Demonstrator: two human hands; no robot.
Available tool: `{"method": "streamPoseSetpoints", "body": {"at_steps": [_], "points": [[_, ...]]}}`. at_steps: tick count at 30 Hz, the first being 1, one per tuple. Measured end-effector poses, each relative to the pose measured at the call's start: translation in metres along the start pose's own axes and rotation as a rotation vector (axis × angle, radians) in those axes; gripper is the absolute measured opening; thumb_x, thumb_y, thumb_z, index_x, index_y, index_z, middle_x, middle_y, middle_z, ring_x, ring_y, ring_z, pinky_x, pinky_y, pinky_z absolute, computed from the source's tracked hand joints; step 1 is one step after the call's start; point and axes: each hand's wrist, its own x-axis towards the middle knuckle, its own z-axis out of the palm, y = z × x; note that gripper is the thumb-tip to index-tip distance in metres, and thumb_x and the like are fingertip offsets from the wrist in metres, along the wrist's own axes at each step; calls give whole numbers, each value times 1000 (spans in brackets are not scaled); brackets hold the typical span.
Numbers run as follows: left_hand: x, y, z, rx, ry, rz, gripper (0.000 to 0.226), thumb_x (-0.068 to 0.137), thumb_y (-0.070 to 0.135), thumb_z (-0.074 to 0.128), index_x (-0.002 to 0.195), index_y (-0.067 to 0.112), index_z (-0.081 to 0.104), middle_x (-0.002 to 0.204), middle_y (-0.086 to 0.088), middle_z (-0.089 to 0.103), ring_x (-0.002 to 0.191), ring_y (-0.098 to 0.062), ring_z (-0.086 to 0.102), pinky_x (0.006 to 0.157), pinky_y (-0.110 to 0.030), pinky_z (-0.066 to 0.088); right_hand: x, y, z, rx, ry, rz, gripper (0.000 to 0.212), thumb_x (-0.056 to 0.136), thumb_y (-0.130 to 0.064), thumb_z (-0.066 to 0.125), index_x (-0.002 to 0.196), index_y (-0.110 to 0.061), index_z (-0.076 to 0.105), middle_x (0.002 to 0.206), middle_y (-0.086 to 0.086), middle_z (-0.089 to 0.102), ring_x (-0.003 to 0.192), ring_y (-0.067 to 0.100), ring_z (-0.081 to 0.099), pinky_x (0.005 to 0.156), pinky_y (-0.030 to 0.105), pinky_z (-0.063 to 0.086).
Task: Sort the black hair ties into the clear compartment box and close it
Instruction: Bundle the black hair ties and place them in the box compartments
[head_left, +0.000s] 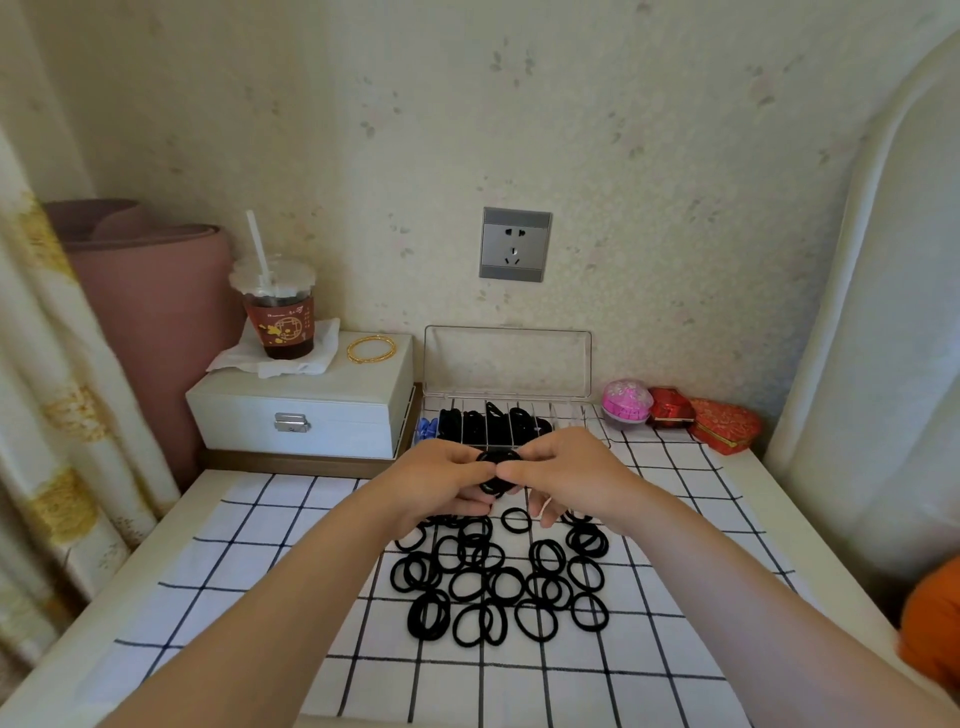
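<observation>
Several loose black hair ties (498, 582) lie scattered on the white checked cloth in front of me. My left hand (436, 486) and my right hand (569, 475) meet above the pile, and both pinch a small bunch of black hair ties (497, 458) between their fingertips. Just behind my hands stands the clear compartment box (569, 415), its lid (506, 361) raised upright against the wall. Its left and middle compartments hold black hair ties (488, 423); the right ones look empty. A blue item (426, 428) sits in the leftmost compartment.
A white jewellery box (306, 410) at the left carries an iced drink cup (278, 312) on a napkin and gold bangles (371, 348). A pink round case (626, 402) and two red boxes (722, 423) sit right of the clear box. A white headboard (878, 364) rises at right.
</observation>
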Motion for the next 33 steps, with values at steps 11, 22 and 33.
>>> {"method": "streamPoseSetpoints", "body": {"at_steps": [11, 22, 33], "points": [[-7, 8, -2, 5, -63, 83, 19, 94, 19, 66, 110, 13, 73, 98, -6, 73, 93, -18, 71, 87, -31, 58, 2, 3, -9, 364, -159, 116, 25, 91, -18, 72, 112, -5, 72, 103, 8, 74, 83, 21, 69, 74, 36, 61], [2, 12, 18, 131, 144, 178, 21, 88, 23, 73, 106, 12, 71, 92, -5, 74, 73, -9, 70, 73, -26, 62, 3, 11, -15, 427, -62, 110, 26, 88, -14, 74, 111, -2, 71, 100, 14, 77, 81, 24, 75, 68, 32, 61], [55, 31, 32, 622, 272, 420, 25, 99, 26, 54, 121, 24, 65, 108, 8, 66, 100, -8, 59, 85, -20, 43, 42, 21, -69, 212, 454, 69, 19, 90, -14, 72, 106, -4, 72, 94, 14, 74, 60, 19, 65, 45, 25, 53]]}}
